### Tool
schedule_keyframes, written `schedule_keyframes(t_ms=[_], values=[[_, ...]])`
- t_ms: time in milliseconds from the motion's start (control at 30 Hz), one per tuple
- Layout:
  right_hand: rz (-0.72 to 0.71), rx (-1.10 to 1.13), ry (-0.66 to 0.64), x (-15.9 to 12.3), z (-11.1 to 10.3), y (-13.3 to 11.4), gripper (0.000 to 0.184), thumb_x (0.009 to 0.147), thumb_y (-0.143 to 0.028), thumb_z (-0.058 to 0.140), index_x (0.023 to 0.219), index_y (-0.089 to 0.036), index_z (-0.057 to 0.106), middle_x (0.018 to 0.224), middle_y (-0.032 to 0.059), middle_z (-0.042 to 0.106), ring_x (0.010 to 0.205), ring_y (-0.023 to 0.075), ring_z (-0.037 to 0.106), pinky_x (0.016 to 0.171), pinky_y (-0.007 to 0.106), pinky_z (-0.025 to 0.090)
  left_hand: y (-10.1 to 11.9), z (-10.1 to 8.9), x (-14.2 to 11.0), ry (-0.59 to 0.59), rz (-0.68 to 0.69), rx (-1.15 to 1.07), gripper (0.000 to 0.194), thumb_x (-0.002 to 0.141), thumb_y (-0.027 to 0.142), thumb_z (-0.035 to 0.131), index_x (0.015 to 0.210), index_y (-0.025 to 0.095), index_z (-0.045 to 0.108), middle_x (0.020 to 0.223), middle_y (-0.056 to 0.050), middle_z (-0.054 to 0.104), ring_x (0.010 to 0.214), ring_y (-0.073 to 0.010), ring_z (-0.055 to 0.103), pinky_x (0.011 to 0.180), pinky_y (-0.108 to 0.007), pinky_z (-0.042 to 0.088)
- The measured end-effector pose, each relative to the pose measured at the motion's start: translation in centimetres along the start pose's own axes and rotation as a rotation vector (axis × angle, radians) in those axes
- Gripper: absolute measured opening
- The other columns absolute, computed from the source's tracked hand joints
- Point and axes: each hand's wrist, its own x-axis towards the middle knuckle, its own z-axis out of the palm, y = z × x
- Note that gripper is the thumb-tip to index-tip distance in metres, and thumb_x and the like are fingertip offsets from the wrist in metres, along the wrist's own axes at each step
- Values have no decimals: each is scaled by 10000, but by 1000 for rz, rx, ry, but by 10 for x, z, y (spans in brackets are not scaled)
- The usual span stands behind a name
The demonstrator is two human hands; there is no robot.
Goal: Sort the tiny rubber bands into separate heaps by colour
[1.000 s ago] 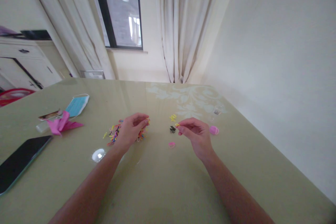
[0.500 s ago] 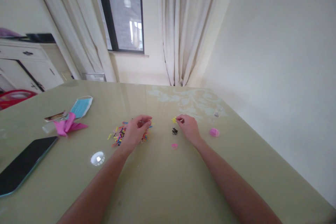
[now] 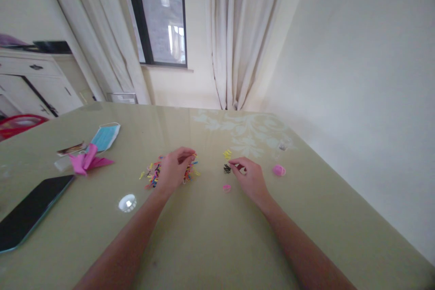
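Observation:
My left hand (image 3: pixel 175 170) rests over a mixed heap of small coloured rubber bands (image 3: pixel 156 172). Its thumb and fingertips come together at the heap's right side; what lies between them is too small to make out. To the right, my right hand (image 3: pixel 249 179) has thumb and forefinger brought together beside a little cluster of black rubber bands (image 3: pixel 227 169). Whatever it may pinch does not show. Just beyond the black ones lie several yellow rubber bands (image 3: pixel 227 154), and nearer me are pink rubber bands (image 3: pixel 226 188).
A pink round item (image 3: pixel 279 171) lies right of my right hand. On the left are a phone (image 3: pixel 34 208), a pink folded-paper piece (image 3: pixel 87 161), a blue face mask (image 3: pixel 106 137) and a shiny clear dome (image 3: pixel 127 203). A wall borders the table (image 3: pixel 204 244) on the right.
My right hand carried a yellow rubber band to the yellow cluster, then drew back toward me beside the black ones. My left hand has stayed over the heap. The view shifted slightly.

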Motion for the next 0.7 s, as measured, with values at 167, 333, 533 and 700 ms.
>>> schedule_keyframes(t_ms=[167,333,533,700], values=[[-46,20,-4,0,-3,-8,138,937,-188,675,962,-215,808,911,58,808,718,193,703,749,330,543,22,9,-19,-105,-30,-371,328,712,464,912,892,200,836,812,-50,809,724,-156,706,671,-250,558],[-26,31,-13,-1,-7,-12,138,928,-173,677,938,-220,806,912,49,806,722,186,698,745,324,528,47,17,-42,-183,5,-685,292,624,409,994,778,213,842,754,-41,791,669,-121,677,655,-228,558],[41,95,38,4,-6,-12,147,914,-216,666,929,-215,812,901,53,809,693,180,677,724,316,531,32,26,-39,-243,-17,-532,237,689,381,953,793,208,828,802,-52,816,724,-149,715,726,-263,587],[121,151,140,10,-2,-6,190,919,-291,644,944,-205,812,928,70,815,679,185,663,698,321,537,13,53,1,-144,25,-129,180,776,342,835,878,194,827,855,-51,826,780,-186,731,778,-304,577]])
